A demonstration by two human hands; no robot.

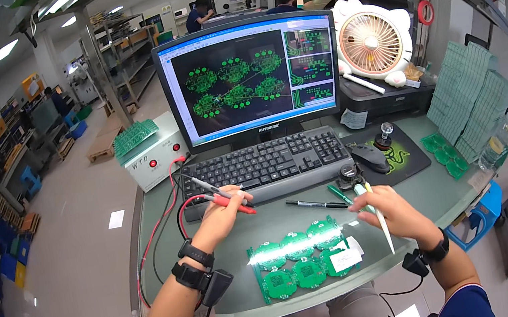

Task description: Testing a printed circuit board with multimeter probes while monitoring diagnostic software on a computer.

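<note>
My left hand [222, 218] is closed around a pair of test probes above the desk's left part. One is the red probe [242, 208], the other the grey probe [205, 184]; their leads run off to the left. My right hand [393, 210] grips a slim, pale, pointed tool [383, 224], its tip downward; its exact kind is unclear. Between my hands lies a green circuit board panel [308, 272] of several round boards, with white paper labels [346, 257] on its right corner. Nearer my right hand are a black marker [316, 204] and a green pen-like tool [340, 194].
Behind the hands stand a keyboard [262, 165] and a monitor [238, 86] with a board layout. A white tester box [156, 162] is at left. On the right are a mouse [369, 157], a fan [373, 42], a printer [386, 98] and another green panel [445, 155].
</note>
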